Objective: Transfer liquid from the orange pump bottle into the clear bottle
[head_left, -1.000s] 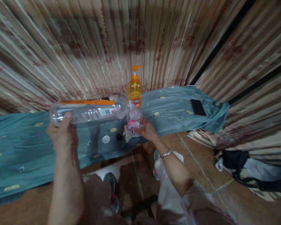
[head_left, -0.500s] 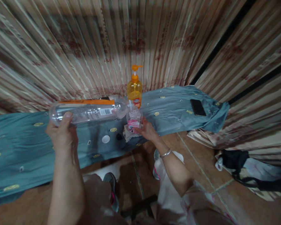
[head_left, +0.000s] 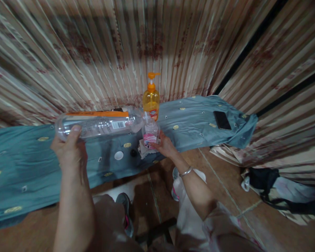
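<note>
My left hand (head_left: 72, 145) grips the base end of a large clear bottle (head_left: 99, 124) with an orange-edged label, held on its side. Its neck meets the top of a small clear bottle (head_left: 151, 131) with a pink label. My right hand (head_left: 164, 143) holds that small bottle upright over a folded cloth (head_left: 144, 151). Just behind stands an orange pump bottle (head_left: 151, 101). A white round cap (head_left: 119, 155) and a small black cap (head_left: 133, 153) lie on the blue-green cloth cover.
The long narrow surface has a blue-green cover (head_left: 189, 136). A black phone (head_left: 222, 120) lies at its right. Pleated curtains (head_left: 152, 35) hang behind. A dark bag (head_left: 291, 190) rests at the lower right. My legs and shoes are below.
</note>
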Tool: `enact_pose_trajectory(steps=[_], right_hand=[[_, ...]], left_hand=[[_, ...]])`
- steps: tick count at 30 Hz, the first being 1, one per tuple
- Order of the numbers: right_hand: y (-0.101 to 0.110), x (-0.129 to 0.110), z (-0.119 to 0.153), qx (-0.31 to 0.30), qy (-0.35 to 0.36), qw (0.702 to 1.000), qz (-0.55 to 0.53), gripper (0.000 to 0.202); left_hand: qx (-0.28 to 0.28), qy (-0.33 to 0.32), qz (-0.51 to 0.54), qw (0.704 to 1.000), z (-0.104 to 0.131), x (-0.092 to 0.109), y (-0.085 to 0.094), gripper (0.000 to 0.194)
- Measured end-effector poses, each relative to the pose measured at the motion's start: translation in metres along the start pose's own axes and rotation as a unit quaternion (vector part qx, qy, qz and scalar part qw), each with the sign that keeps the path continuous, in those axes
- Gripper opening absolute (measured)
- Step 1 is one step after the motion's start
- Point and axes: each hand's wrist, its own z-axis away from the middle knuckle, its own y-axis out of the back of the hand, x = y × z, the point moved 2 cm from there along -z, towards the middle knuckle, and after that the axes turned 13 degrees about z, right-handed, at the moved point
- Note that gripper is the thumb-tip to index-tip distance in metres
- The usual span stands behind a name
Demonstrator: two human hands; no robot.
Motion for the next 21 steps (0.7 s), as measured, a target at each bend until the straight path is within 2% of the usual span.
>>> enact_pose_trajectory(steps=[3,8,14,17,21], right_hand=[[-0.0023,0.0018,-0.0004,0.005,0.003,1.000,-0.002,0.063],[-0.0039,0.0022,-0.0003,0.008,0.010,1.000,-0.005,0.084],[-0.0012,-0.0015,0.0008,0.005,0.016,1.000,-0.022,0.096],[-0.0009,-0.0015,0.0009,0.005,0.020,0.999,-0.028,0.095],[-0.0016,0.0000,0.0007,0.010,0.030,0.999,-0.022,0.083]], left_hand=[[0.003,0.003,0.012,1.000,0.0004,0.0003,0.0009,0.035],[0.010,0.011,0.014,1.000,0.0010,-0.0001,0.0012,0.031],[0.009,0.008,0.027,1.000,0.0009,0.0007,0.0004,0.026],[0.007,0.008,0.027,1.000,0.0010,0.0011,-0.0003,0.026],[0.016,0.006,0.017,1.000,0.0004,0.0012,-0.0009,0.032]])
